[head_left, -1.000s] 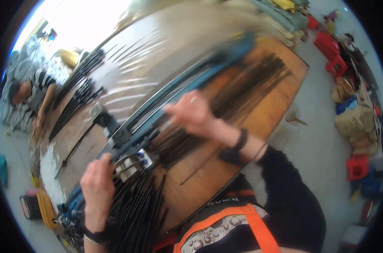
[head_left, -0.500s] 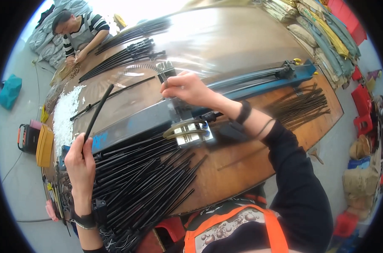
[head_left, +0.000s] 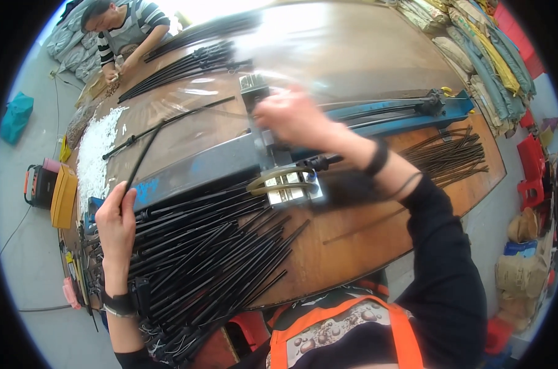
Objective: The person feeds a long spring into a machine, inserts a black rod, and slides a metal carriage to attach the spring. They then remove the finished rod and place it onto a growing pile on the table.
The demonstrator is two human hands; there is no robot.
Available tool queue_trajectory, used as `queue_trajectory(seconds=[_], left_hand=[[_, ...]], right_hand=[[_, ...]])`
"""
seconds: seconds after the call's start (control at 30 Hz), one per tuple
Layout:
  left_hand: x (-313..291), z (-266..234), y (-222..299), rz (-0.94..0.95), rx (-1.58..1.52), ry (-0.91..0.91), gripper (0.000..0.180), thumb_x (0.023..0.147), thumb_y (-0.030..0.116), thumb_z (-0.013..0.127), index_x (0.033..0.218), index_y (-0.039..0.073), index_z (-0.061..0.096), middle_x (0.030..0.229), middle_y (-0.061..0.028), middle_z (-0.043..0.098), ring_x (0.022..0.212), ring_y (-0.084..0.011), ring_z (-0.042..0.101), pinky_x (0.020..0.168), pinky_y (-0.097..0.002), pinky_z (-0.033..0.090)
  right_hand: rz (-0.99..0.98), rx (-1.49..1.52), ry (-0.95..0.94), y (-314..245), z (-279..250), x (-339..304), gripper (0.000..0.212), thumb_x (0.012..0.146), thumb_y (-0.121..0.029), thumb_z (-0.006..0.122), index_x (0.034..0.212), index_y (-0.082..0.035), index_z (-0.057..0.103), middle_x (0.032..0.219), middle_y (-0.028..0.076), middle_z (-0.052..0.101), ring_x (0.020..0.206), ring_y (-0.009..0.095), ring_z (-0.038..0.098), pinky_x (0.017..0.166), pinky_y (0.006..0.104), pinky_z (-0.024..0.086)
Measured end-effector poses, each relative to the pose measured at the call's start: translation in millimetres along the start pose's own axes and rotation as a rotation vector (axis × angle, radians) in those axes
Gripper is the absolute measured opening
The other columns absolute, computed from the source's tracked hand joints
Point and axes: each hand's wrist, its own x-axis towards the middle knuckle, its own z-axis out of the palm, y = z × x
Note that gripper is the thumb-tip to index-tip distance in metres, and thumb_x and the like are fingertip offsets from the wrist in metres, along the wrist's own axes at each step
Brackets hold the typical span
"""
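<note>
My left hand (head_left: 116, 216) is closed round the lower end of a slim black tube (head_left: 145, 152), which slants up and to the right over the bench. My right hand (head_left: 297, 120), smeared by motion, is closed above the blue-and-grey rail fixture (head_left: 217, 165). From its fingertips a thin, blurred coil spring (head_left: 228, 114) trails left. Beside that hand stands an upright metal post (head_left: 254, 89). Below it sits a silver clamp block (head_left: 288, 192) with a curved tan band. A long thin rod with dark fittings (head_left: 168, 128) lies behind the tube.
Many black rods (head_left: 223, 258) are heaped at the front left of the table. Thin brown rods (head_left: 454, 157) lie at the right. White small parts (head_left: 100, 163) cover the left edge. Across the table a person (head_left: 128, 34) handles small pieces. Stacked sacks (head_left: 494, 61) stand back right.
My right hand has moved right and slightly up, drawing the spring along with it; the spring now looks straighter and fainter. My left hand keeps the tube in nearly the same place.
</note>
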Motion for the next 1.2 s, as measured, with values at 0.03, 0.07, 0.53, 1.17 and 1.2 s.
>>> queue_trajectory(seconds=[0.03,0.07,0.53,1.17,1.2], left_hand=[[0.7,3.3,-2.8,0.026,0.018,-0.026,0.019,0.094,0.013,0.064,0.108,0.001,0.065,0.076,-0.0153,0.061,0.063,-0.0264,0.058,0.058,-0.0354,0.046],[3.1,12.3,-1.5,0.020,0.024,-0.029,0.019,0.094,0.013,0.064,0.108,0.001,0.065,0.076,-0.0153,0.061,0.063,-0.0264,0.058,0.058,-0.0354,0.046],[84.1,118.3,69.7,0.165,-0.226,-0.146,0.021,0.092,0.023,0.062,0.083,0.005,0.058,0.077,-0.0132,0.062,0.075,-0.0362,0.062,0.064,-0.0455,0.050],[83.2,132.4,78.8,0.165,-0.154,-0.139,0.022,0.095,0.026,0.057,0.082,0.009,0.058,0.072,-0.0130,0.065,0.069,-0.0368,0.064,0.060,-0.0479,0.051],[84.5,133.3,80.4,0.174,-0.139,-0.108,0.022,0.096,0.026,0.056,0.082,0.009,0.057,0.072,-0.0127,0.065,0.068,-0.0373,0.063,0.059,-0.0477,0.050]], right_hand=[[-0.001,-0.024,0.004,9.2,-11.8,-13.3,0.003,0.085,-0.011,0.066,0.085,-0.010,0.064,0.082,0.007,0.069,0.080,0.027,0.064,0.077,0.0368,0.043],[-0.001,-0.050,0.006,20.6,-26.1,-30.4,0.003,0.083,-0.009,0.066,0.086,-0.010,0.064,0.082,0.007,0.068,0.079,0.027,0.064,0.078,0.0366,0.043],[0.212,-0.156,0.097,67.0,-80.1,-116.4,0.004,0.087,-0.005,0.063,0.088,-0.004,0.060,0.079,0.009,0.058,0.083,0.028,0.055,0.084,0.0367,0.040],[0.054,-0.264,0.189,4.1,-75.9,-118.6,0.031,0.087,-0.008,0.065,0.118,-0.007,0.067,0.107,0.005,0.070,0.109,0.031,0.061,0.099,0.0416,0.039],[0.027,-0.230,0.172,-6.1,-73.4,-125.5,0.031,0.086,-0.008,0.066,0.117,-0.006,0.067,0.105,0.005,0.070,0.106,0.030,0.061,0.097,0.0418,0.039]])
